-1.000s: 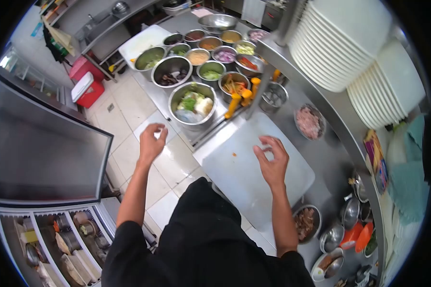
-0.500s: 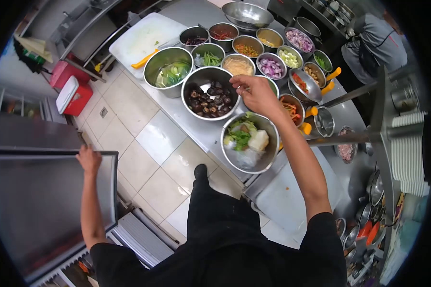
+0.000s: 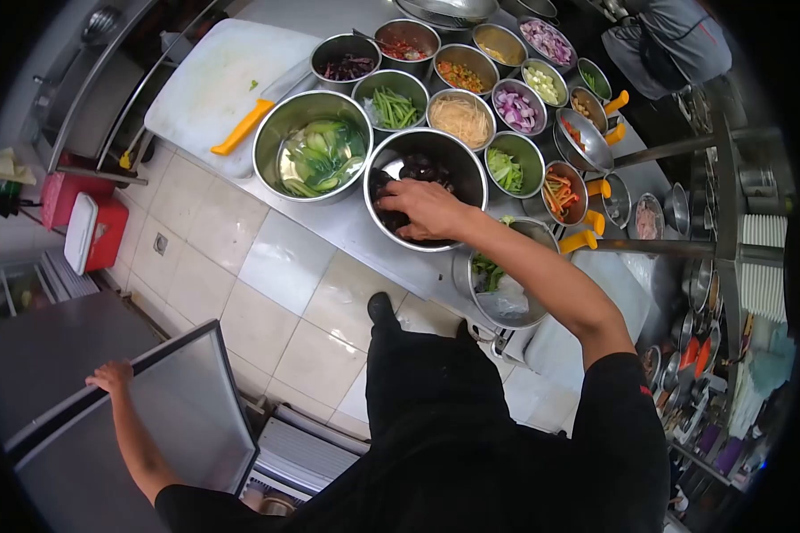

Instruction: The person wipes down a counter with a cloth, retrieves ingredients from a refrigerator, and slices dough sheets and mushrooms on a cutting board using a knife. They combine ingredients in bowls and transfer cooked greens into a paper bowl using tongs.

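My right hand reaches down into a steel pot that holds dark mushrooms. Its fingers are curled among the mushrooms, with the fingertips partly hidden. Left of that pot stands a larger one with leafy greens in liquid. Under my right forearm is a steel bowl with greens and a clear plastic bag, partly covered by the arm. Far to the left, my left hand has its fingers closed over the top edge of an open, grey fridge-like door.
Several steel pots of cut vegetables crowd the steel table. A yellow-handled knife lies on the white cutting board. Several yellow handles stick out on the right. A red cooler stands on the floor. Another person is behind the table.
My right hand has moved from the rim of the mushroom pot down into it. The door has swung with my left hand, down and left in view. The camera view has shifted.
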### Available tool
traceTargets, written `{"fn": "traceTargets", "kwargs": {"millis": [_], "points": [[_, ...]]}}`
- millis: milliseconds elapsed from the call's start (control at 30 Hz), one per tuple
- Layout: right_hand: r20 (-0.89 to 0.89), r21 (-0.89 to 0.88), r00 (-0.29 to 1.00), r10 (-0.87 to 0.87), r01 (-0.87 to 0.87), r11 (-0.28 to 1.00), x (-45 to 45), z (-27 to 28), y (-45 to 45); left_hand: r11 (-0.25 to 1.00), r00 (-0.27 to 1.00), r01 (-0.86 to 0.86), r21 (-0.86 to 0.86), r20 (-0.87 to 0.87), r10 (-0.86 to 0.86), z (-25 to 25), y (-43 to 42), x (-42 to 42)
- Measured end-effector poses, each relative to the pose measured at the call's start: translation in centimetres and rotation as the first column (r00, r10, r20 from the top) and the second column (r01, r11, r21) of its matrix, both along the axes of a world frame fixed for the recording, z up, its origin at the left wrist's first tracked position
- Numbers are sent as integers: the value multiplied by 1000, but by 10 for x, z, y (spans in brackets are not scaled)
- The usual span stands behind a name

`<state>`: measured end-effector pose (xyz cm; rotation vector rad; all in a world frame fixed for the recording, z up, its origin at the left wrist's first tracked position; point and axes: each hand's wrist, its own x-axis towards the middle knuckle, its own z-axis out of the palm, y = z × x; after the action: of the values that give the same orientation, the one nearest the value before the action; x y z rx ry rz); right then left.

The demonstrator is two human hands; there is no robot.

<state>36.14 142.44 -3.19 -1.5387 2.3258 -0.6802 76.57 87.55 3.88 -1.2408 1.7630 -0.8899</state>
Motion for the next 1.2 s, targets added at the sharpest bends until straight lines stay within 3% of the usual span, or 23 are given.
{"fn": "traceTargets", "kwargs": {"millis": [100, 167, 300, 367, 433, 500, 567, 633, 833, 933, 967, 1033, 1100, 1167, 1200], "points": [[195, -9, 979, -55, 58, 998, -11, -1, 1, 999, 998, -12, 32, 64, 10, -6, -7, -10], [318, 71, 916, -244, 234, 970, -18, 13, 6, 997, 998, -35, 70, 62, 31, -1, 7, -23], [458, -47, 750, -478, 557, 829, -30, 8, 16, 955, 977, -146, 257, 192, 98, -23, 17, -40], [425, 23, 736, -527, 573, 819, -31, 4, 9, 879, 940, -292, 378, 284, 190, -63, 12, -41], [406, 84, 701, -587, 611, 787, -27, -3, -5, 845, 928, -265, 464, 361, 92, -89, 38, -53], [362, 119, 822, -440, 427, 896, -24, -13, -11, 809, 930, -234, 539, 367, 25, -114, 62, -59], [347, 263, 882, -320, 236, 936, -13, 24, -16, 776, 871, -300, 555, 491, -15, -156, 72, -53], [158, 295, 951, -267, 213, 931, -5, 7, -15, 684, 781, -433, 588, 623, -42, -173, 98, -62], [105, 232, 967, -232, 204, 951, 0, -3, -23, 375, 622, -726, 577, 783, 0, -235, 167, -35], [385, 112, 855, -347, 330, 937, -12, -5, -16, 258, 567, -804, 536, 821, 59, -251, 210, -11], [511, 42, 763, -395, 437, 899, -19, -14, -10, 221, 555, -818, 530, 830, 61, -256, 224, -3], [940, 66, 244, -240, 559, 826, -39, -4, 8, 90, 521, -847, 524, 852, -55, -263, 251, 11], [996, -61, 93, -7, 706, 706, -36, 19, 22, 42, 493, -867, 497, 867, -74, -285, 275, 39], [997, -71, 62, 37, 755, 652, -34, 34, 30, 39, 495, -864, 501, 862, -110, -279, 304, 50], [996, -80, 44, 72, 771, 631, -34, 38, 34, -34, 487, -873, 486, 868, -97, -272, 318, 52]]}}
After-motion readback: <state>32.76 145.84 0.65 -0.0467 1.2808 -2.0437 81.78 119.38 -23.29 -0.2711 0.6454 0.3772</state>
